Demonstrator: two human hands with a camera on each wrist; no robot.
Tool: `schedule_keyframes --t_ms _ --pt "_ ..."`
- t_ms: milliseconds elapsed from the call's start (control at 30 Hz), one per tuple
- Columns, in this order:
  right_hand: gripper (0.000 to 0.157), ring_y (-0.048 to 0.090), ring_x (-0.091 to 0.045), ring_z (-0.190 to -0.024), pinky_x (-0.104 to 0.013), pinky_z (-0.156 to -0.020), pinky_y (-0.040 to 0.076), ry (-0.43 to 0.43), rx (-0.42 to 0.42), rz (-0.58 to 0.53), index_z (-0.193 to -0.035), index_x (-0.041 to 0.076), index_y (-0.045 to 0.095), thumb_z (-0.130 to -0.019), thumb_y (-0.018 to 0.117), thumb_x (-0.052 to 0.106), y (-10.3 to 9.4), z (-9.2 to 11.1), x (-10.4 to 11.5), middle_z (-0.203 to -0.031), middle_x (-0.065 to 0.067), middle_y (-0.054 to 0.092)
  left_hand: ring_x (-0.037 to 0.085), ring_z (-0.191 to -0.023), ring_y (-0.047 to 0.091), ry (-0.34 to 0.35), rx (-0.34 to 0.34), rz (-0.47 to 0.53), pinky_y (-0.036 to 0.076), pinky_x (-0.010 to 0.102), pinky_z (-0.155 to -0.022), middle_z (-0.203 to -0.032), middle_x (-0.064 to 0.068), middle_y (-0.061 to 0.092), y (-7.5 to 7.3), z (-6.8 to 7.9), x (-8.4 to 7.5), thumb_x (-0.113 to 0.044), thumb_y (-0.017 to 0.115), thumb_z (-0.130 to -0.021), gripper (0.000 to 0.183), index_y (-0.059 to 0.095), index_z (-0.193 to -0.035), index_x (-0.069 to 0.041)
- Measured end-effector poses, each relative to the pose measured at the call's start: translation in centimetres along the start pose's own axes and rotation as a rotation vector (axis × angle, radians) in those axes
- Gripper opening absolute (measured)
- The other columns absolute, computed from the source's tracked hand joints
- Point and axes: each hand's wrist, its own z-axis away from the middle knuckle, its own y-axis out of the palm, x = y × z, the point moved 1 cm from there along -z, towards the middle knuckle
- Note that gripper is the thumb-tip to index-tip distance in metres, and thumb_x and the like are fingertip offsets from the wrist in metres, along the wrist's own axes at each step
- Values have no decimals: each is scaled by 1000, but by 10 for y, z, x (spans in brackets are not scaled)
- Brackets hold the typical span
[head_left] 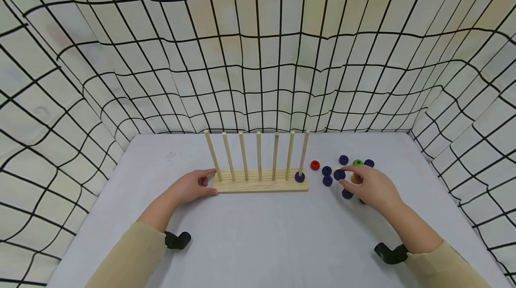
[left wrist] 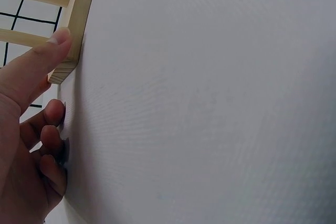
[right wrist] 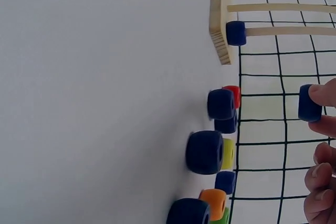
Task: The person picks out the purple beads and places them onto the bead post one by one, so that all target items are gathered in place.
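Note:
A wooden peg rack (head_left: 260,185) with several upright dowels stands on the white table. One dark blue bead (head_left: 299,177) sits at the foot of its rightmost dowel. My left hand (head_left: 192,186) grips the left end of the base, thumb on the front edge and a finger at the back, seen also in the left wrist view. Between thumb and forefinger, my right hand (head_left: 372,187) pinches another blue bead (right wrist: 310,103), raised above the table in the right wrist view. The other fingers of that hand are curled below it.
Right of the rack lie loose beads: a red bead (head_left: 315,165), a green bead (head_left: 357,162), an orange bead (right wrist: 213,203), a yellow bead (right wrist: 228,153) and several blue ones. A black-grid netting (head_left: 258,55) over white walls surrounds the table on the back and sides.

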Motion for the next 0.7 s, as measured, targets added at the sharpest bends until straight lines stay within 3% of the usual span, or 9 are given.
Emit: schedule_keyframes --t_ms 333,700 --pt "43 46 -17 -67 -33 -57 36 -6 -90 -20 -126 11 67 -90 73 33 -5 -7 15 -75 1 51 18 -79 46 -3 -2 -10 36 35 -70 -89 3 52 -1 2 -2 -39 79 -83 77 49 -146 -7" --pt "42 47 -20 -77 -34 -62 40 -30 -150 -85 -130 15 65 -94 68 37 -17 -17 35 -83 -1 53 17 -78 46 -10 -3 -9 36 33 -69 -89 3 52 -1 2 -3 -39 80 -83 77 50 -146 -8"
